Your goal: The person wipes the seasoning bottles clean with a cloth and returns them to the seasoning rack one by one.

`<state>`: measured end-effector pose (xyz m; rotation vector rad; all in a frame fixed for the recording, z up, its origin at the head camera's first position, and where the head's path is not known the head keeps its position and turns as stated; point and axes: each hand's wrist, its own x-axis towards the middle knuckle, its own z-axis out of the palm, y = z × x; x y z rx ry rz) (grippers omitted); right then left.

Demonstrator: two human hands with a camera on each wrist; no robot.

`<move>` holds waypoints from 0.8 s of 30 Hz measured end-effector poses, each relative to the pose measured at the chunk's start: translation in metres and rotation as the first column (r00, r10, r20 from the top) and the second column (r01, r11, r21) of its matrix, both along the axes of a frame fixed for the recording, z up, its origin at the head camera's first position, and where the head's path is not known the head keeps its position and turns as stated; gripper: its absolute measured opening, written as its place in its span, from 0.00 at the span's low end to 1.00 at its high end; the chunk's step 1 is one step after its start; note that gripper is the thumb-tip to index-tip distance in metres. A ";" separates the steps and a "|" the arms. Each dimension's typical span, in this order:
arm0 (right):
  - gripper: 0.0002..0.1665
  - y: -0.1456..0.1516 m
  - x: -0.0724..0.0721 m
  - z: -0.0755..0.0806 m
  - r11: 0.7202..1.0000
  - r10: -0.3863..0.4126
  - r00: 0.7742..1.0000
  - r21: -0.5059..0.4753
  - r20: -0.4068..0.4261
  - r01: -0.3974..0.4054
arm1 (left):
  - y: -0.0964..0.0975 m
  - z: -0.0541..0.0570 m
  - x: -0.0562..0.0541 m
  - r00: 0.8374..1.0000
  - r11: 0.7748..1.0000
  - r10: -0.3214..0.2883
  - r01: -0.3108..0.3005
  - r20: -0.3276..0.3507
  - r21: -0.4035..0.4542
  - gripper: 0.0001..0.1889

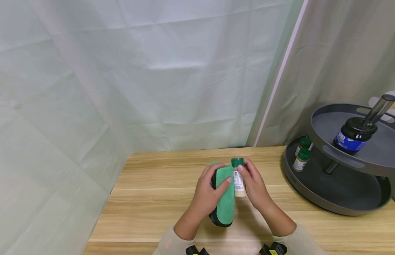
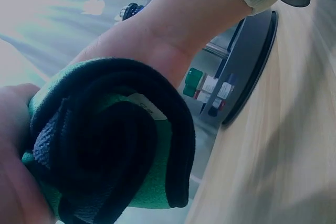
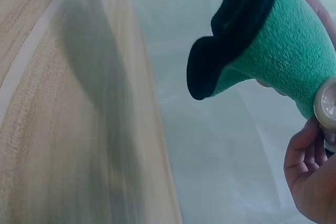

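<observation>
A folded green cloth [image 1: 225,202] with a black edge is gripped by my left hand [image 1: 208,193], thumb across its front. Seen end-on in the left wrist view, the cloth [image 2: 157,150] is rolled in layers and shows a small white tag. My right hand [image 1: 255,186] holds a spice bottle [image 1: 239,182] with a green cap, a white label and pale contents. The bottle is upright, its side against the cloth, above the wooden table. In the right wrist view the bottle's round base [image 3: 328,103] faces the camera beside the cloth.
At the right stands a grey two-tier round tray [image 1: 339,209]. Green-capped spice bottles [image 1: 301,160] sit on its lower tier; a dark jar with a blue label [image 1: 350,140] is on the upper one. Light curtains [image 1: 184,88] hang behind the wooden table [image 1: 146,205].
</observation>
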<state>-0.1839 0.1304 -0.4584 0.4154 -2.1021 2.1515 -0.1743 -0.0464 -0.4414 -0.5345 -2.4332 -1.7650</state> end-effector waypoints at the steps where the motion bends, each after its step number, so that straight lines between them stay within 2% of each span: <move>1: 0.22 0.000 -0.001 0.000 1.000 -0.014 1.000 -0.007 0.003 0.014 | 0.001 0.000 0.001 1.000 1.000 -0.009 0.009 -0.002 -0.013 0.20; 7: 0.23 0.003 -0.002 0.002 0.992 -0.119 0.993 -0.048 0.017 0.120 | 0.003 -0.001 0.003 0.996 0.993 -0.084 0.082 -0.019 -0.079 0.19; 10: 0.23 0.005 -0.002 0.003 0.987 -0.137 0.990 -0.087 0.021 0.138 | 0.003 -0.001 0.003 0.992 0.987 -0.124 0.122 -0.020 -0.102 0.18; 13: 0.25 0.007 -0.003 0.003 0.985 -0.134 0.991 -0.107 0.026 0.136 | 0.003 -0.001 0.004 0.990 0.984 -0.139 0.136 -0.017 -0.117 0.18; 18: 0.27 0.006 -0.003 0.003 0.986 -0.129 0.990 -0.101 0.056 0.134 | 0.004 -0.002 0.004 0.994 0.988 -0.110 0.107 -0.020 -0.109 0.18; 24: 0.26 0.002 -0.001 0.002 0.992 -0.035 0.998 -0.117 0.060 0.042 | 0.004 -0.002 0.003 1.000 0.997 -0.029 0.029 -0.011 -0.072 0.19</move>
